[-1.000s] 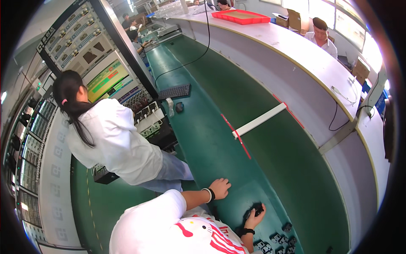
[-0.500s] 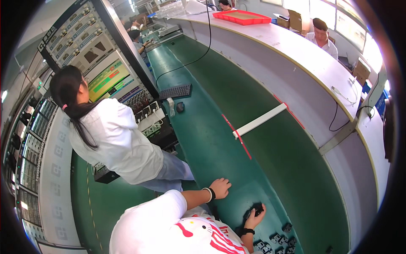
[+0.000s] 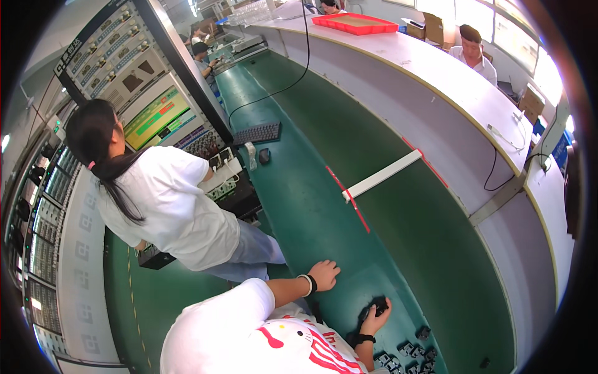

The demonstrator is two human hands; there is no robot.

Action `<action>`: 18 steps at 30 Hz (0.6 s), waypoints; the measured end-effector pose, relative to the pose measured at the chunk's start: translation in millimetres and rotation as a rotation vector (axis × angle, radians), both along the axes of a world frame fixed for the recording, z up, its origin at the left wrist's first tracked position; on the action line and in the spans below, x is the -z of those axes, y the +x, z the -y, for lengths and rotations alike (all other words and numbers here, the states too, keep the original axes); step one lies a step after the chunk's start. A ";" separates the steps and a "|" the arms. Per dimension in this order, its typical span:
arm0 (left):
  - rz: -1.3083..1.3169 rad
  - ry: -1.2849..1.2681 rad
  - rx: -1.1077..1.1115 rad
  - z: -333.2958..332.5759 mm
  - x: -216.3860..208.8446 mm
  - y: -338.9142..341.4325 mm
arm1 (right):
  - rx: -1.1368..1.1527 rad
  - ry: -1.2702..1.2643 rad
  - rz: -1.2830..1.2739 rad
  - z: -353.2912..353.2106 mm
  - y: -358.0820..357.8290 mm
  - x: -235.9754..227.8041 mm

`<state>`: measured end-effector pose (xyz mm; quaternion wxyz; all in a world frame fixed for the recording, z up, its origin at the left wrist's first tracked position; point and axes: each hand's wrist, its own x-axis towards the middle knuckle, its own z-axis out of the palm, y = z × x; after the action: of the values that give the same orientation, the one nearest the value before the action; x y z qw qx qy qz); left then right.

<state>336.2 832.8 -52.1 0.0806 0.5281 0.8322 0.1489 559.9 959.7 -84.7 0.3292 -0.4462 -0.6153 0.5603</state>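
Note:
My left hand (image 3: 324, 275), a black band and a pale band at its wrist, rests on the near edge of the green workbench (image 3: 305, 206). Its fingers lie on the surface and nothing shows in them. Farther right, my right hand (image 3: 376, 319) has its fingers curled round a small black part (image 3: 379, 305). The exact kind of that part cannot be made out, since the fingers hide some of it. Beside the right wrist lie several small black-and-silver parts (image 3: 414, 351), loosely grouped on the bench.
A co-worker in a white shirt (image 3: 165, 193) stands at the left before a test rack (image 3: 156, 118). Up the bench are a keyboard (image 3: 258, 133) and a mouse (image 3: 265, 156). A white bar (image 3: 383, 176) spans the dark green belt (image 3: 430, 249). A red tray (image 3: 355, 24) sits on the far shelf.
The co-worker at the left has shifted slightly left, and a hand now shows by the black box low beside them. My two hands stay almost where they were.

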 end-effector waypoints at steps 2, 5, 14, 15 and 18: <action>0.006 0.001 -0.004 1.0 -3.9 2.3 | -0.002 0.019 -0.018 0.6 -0.9 -2.3; 0.007 -0.111 -0.060 4.4 -10.6 11.8 | -0.007 0.015 -0.046 2.1 -1.2 -5.1; 0.175 -0.121 -0.241 41.4 5.3 41.8 | -0.076 0.010 -0.075 -2.8 1.3 3.0; 0.181 -0.113 -0.276 49.3 10.9 48.7 | -0.082 0.007 -0.113 -3.3 1.3 3.6; 0.405 0.261 -0.482 88.8 23.6 69.3 | -0.099 -0.131 -0.060 -3.4 1.8 -7.8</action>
<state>405.5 744.0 -75.7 0.1385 0.2817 0.8741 0.3706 561.7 963.1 -76.9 0.2896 -0.4190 -0.5883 0.6281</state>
